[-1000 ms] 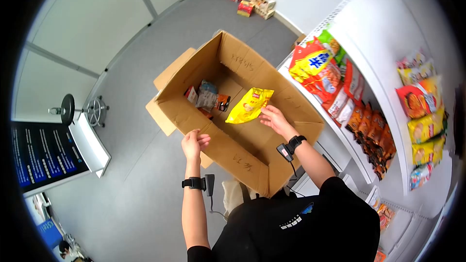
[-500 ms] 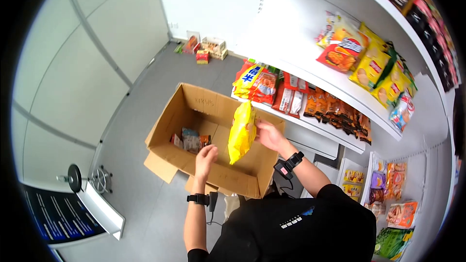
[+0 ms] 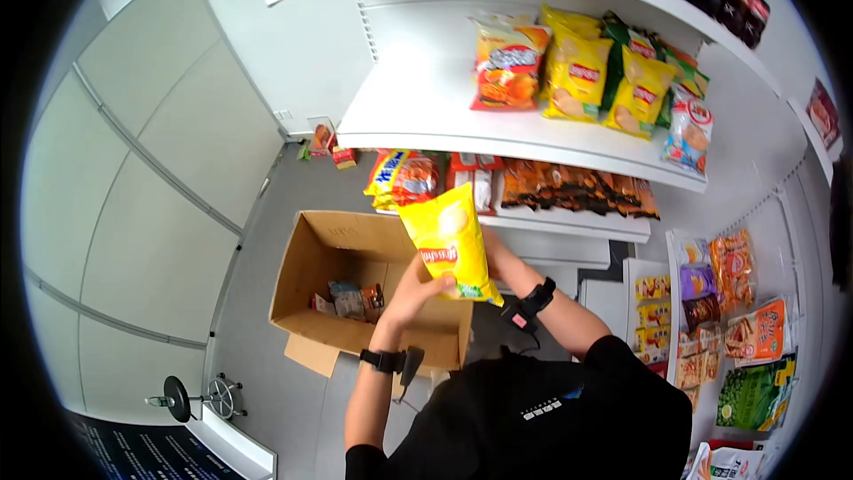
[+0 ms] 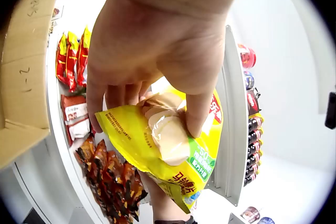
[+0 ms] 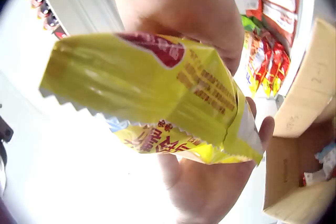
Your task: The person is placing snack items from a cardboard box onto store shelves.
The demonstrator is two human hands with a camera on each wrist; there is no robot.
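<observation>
A yellow chip bag [image 3: 449, 244] is held up above the cardboard box in the head view, its printed front toward the camera. My left hand [image 3: 414, 292] grips its lower left side, thumb across the front. Behind its right edge is my right hand [image 3: 500, 264], fingers mostly hidden there. In the left wrist view the left hand [image 4: 157, 50] has thumb and fingers around the bag [image 4: 173, 134]. The right wrist view shows the bag [image 5: 136, 87] between both hands, with the right hand [image 5: 184, 8] against it.
The open cardboard box [image 3: 382, 338] holds several small packets [image 3: 349, 300]. Beyond it, an upper shelf [image 3: 426, 136] bears upright chip bags [image 3: 576, 76]; orange-brown packets [image 3: 577, 187] lie on the shelf below. More snacks [image 3: 755, 333] stand at the right, a stool [image 3: 178, 398] at lower left.
The view has swung toward the shelves. The yellow bag has come up out of the box area and turned its front to the camera; my left hand, free before, now grips it too.
</observation>
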